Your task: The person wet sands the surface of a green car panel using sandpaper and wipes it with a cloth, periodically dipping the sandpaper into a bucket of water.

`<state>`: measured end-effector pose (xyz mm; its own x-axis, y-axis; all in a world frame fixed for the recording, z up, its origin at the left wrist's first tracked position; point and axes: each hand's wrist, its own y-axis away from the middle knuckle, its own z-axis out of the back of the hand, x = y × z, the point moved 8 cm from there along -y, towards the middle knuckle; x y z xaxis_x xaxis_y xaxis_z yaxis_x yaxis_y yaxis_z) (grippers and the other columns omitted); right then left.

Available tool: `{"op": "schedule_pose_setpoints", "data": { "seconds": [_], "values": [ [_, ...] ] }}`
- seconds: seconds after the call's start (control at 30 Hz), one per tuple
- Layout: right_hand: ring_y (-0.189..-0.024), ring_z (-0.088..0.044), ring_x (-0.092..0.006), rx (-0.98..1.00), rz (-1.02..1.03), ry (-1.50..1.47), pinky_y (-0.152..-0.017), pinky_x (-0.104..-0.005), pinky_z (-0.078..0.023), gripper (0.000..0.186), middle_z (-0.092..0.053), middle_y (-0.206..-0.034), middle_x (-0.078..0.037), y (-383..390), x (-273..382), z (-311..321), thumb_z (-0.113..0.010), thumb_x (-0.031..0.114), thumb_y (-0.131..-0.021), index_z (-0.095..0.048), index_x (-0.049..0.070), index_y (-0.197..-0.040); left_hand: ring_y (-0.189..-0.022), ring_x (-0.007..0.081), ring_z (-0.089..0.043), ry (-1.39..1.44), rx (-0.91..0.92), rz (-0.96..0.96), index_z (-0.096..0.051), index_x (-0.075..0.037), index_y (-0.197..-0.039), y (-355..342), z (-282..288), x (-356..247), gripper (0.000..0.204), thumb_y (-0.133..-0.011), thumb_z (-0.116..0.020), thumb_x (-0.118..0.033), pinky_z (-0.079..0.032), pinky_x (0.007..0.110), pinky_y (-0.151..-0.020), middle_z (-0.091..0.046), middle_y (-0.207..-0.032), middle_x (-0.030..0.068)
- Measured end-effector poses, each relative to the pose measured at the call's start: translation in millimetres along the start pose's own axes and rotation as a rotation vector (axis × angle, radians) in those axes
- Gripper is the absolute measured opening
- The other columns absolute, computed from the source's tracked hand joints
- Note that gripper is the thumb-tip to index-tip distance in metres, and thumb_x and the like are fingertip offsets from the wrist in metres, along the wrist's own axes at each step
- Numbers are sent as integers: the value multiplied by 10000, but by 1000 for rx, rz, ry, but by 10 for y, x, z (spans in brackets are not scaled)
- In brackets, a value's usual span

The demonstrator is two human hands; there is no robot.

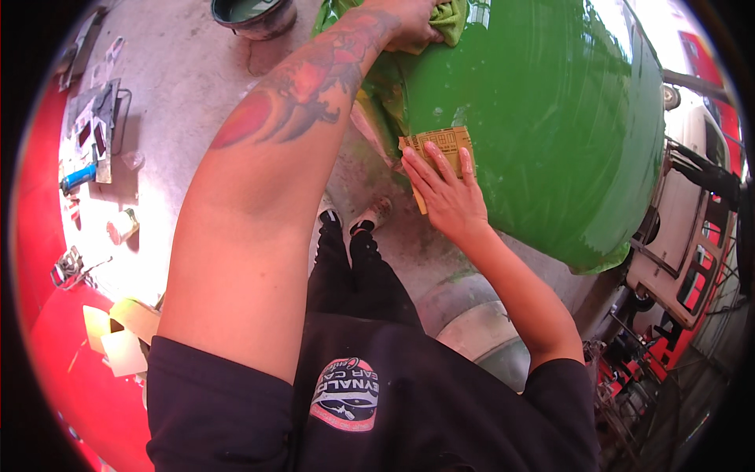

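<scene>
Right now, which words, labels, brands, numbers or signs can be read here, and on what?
I don't copy out wording, but printing shows on two things:
Black shirt: red, white and black emblem with lettering, partly legible.
Tan sheet under the right hand: dark print, mostly too small to read.

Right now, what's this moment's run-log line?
left hand: gripping green cloth | right hand: flat on tan sandpaper sheet, over glossy green panel | dark bucket: left of cloth
</scene>
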<state>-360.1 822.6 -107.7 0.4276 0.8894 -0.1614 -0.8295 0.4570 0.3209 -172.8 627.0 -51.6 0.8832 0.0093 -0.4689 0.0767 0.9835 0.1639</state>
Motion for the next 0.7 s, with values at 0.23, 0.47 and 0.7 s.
{"op": "schedule_pose_setpoints", "data": {
  "seconds": [0.23, 0.47, 0.7],
  "values": [
    [-1480, -191, -196, 106, 108, 98, -1174, -595, -86, 621, -205, -1604, 74, 573, 31, -102, -470, 237, -913, -324, 201, -1516, -1377, 357, -361, -36, -22, 37, -447, -218, -1424, 89, 24, 151, 780, -729, -785, -325, -364, 483, -1093, -365, -1508, 154],
    [-1456, -254, -236, -138, -55, -146, -1159, -576, -163, 583, -292, -1574, 39, -460, -353, 409, -487, 320, -944, -350, 179, -1493, -1260, 314, -510, -40, 40, -29, -522, -197, -1361, -13, 81, 36, 724, -692, -797, -175, -443, 376, -1034, -489, -1408, 150],
    [-1457, -257, -234, 18, 101, 81, -1183, -538, -128, 601, -281, -1581, 39, 124, 66, -35, -471, 363, -967, -300, 201, -1519, -1202, 316, -560, 18, -27, -29, -544, -187, -1337, 98, 129, 131, 671, -703, -732, -77, -472, 378, -1003, -560, -1327, 152]
  ]
}}
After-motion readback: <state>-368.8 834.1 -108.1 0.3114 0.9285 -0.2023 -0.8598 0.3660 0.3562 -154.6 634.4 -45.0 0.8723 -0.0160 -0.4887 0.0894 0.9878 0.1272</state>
